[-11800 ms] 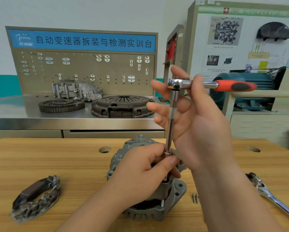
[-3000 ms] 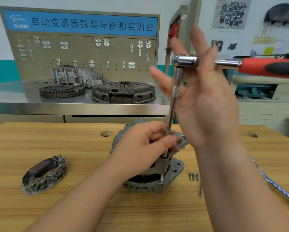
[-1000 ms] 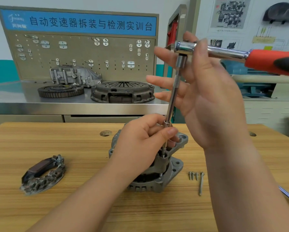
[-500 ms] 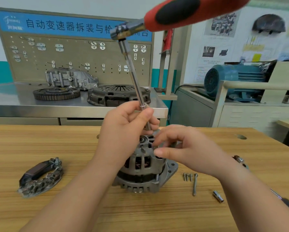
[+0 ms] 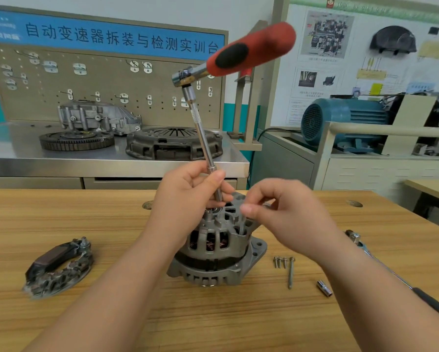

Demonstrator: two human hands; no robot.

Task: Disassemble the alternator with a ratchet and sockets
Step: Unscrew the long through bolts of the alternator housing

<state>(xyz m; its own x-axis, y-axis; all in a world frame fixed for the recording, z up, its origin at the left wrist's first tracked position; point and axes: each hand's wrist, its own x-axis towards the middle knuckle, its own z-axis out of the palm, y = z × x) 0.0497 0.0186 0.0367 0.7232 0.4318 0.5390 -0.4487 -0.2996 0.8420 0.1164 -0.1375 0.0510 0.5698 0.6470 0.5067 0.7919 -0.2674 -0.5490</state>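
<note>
Off the ratchet (image 5: 248,50), the right grip (image 5: 289,214) now pinches a seemingly loosened bolt (image 5: 241,224) atop the alternator (image 5: 213,252); the left grip (image 5: 185,201) clasps the extension (image 5: 204,141).

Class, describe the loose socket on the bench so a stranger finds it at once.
Find the wooden bench, then the alternator at its middle. Right of it lie three screws and a long bolt. The socket lies right of the bolt's near end: short, hollow, chrome.

Red-and-black ratchet handle (image 5: 248,48), grey alternator (image 5: 214,252), blue signboard (image 5: 106,36)
</note>
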